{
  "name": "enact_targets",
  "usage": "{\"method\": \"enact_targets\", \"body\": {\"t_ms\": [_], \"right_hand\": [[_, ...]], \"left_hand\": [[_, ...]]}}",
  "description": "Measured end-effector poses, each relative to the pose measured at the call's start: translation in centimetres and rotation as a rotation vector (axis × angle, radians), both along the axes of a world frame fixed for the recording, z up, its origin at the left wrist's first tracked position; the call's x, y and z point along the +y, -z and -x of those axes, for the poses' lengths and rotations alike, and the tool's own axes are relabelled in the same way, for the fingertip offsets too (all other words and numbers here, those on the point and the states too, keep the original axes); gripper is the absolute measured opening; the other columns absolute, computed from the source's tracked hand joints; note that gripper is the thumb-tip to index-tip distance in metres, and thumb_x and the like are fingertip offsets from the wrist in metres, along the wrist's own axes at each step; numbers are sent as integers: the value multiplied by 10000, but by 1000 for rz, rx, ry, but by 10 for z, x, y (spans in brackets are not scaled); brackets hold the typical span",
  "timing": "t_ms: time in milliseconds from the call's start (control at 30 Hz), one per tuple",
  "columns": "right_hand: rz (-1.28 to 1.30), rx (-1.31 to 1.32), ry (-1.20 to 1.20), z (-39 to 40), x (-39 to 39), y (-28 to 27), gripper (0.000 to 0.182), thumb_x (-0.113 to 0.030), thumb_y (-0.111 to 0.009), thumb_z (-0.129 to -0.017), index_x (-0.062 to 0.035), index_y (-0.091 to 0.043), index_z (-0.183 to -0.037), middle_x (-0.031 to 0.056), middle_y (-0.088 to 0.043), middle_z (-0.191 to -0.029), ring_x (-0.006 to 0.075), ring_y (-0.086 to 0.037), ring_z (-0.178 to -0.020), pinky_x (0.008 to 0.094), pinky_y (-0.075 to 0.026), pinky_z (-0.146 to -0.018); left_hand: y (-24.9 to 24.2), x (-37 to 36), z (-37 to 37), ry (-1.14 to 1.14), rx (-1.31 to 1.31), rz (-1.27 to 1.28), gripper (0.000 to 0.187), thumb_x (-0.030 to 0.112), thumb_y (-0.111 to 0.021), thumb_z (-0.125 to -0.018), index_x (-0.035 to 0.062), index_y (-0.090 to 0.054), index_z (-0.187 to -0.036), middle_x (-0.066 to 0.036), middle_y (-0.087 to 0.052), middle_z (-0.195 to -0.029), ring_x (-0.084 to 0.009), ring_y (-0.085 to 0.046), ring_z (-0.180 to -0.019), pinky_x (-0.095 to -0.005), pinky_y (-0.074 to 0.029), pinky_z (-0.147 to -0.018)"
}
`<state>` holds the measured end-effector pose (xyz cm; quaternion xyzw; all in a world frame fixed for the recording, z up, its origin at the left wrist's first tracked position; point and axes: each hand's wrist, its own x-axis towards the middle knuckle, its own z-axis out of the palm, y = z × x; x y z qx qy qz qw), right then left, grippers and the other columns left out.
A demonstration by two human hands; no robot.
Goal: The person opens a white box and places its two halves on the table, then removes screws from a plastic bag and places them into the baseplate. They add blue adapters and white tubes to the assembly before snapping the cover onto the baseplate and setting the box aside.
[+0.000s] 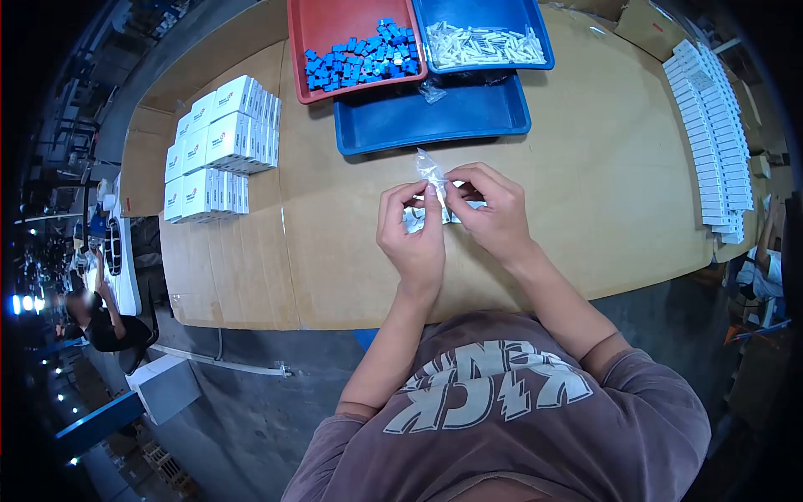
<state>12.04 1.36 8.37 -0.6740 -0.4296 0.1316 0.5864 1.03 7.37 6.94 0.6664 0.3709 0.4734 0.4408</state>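
A small clear plastic bag (430,167) is pinched between both hands above the cardboard-covered table. My left hand (413,234) closes its thumb and fingertips on the bag's left side. From the right, my right hand (493,209) pinches the same bag, fingers curled. Something whitish shows inside or behind the bag between the fingertips, too small to make out. Beneath the hands lies a white printed piece (415,219), partly hidden by them. Just beyond the bag stands a blue tray (431,144) with a bit of clear plastic at its far edge.
A red tray (351,25) holds many blue parts (364,58); a second blue tray (539,33) holds white pieces (481,46). White boxes (219,142) are stacked at left, and rows of white boxes (711,138) at right. Another person (109,322) is at far left.
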Motion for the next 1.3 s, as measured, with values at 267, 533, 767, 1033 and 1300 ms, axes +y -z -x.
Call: {"method": "enact_targets", "body": {"t_ms": [267, 533, 767, 1033, 1300], "right_hand": [[-64, 207, -24, -8, 2, 1, 139, 64, -675, -912, 10, -735, -1026, 83, -663, -1051, 139, -685, -900, 249, -606, -733], [-105, 563, -290, -23, -2, 19, 274, 114, -647, -910, 31, -691, -1168, 97, -608, -1239, 149, -631, -1107, 257, -572, -864], [66, 1055, -386, -45, -5, 36, 219, 15, -722, -955, 51, -656, -1160, 113, -707, -1072, 186, -742, -953, 308, -633, -850], [16, 1086, -368, -45, -4, 36, 179, -2, -726, -958, 45, -688, -1126, 112, -744, -1030, 171, -751, -925, 282, -627, -806], [180, 813, -348, -48, -1, 26, 188, 0, -729, -956, 76, -702, -1126, 109, -751, -985, 138, -729, -913, 271, -606, -813]], "left_hand": [[6, -1, 0, 240, -227, 335, 150, 134, -698, -1010, -8, -678, -1054, -47, -661, -991, -109, -613, -844, -260, -496, -780], [15, 25, -2, 220, -388, 785, 180, 182, -657, -1059, 4, -680, -1069, -19, -670, -870, -67, -612, -767, -232, -489, -686], [16, 22, -2, 202, -315, 689, 174, 158, -717, -1021, 4, -690, -1098, -16, -680, -916, -68, -604, -768, -222, -492, -696], [9, 33, 4, 142, 35, 88, 413, 149, -831, -897, 21, -662, -1252, -41, -689, -1041, -141, -632, -936, -286, -502, -813], [-11, 54, 8, 491, 447, -573, 592, 250, -910, -729, 96, -717, -1267, -42, -708, -1154, -265, -642, -1073, -407, -429, -987]]}}
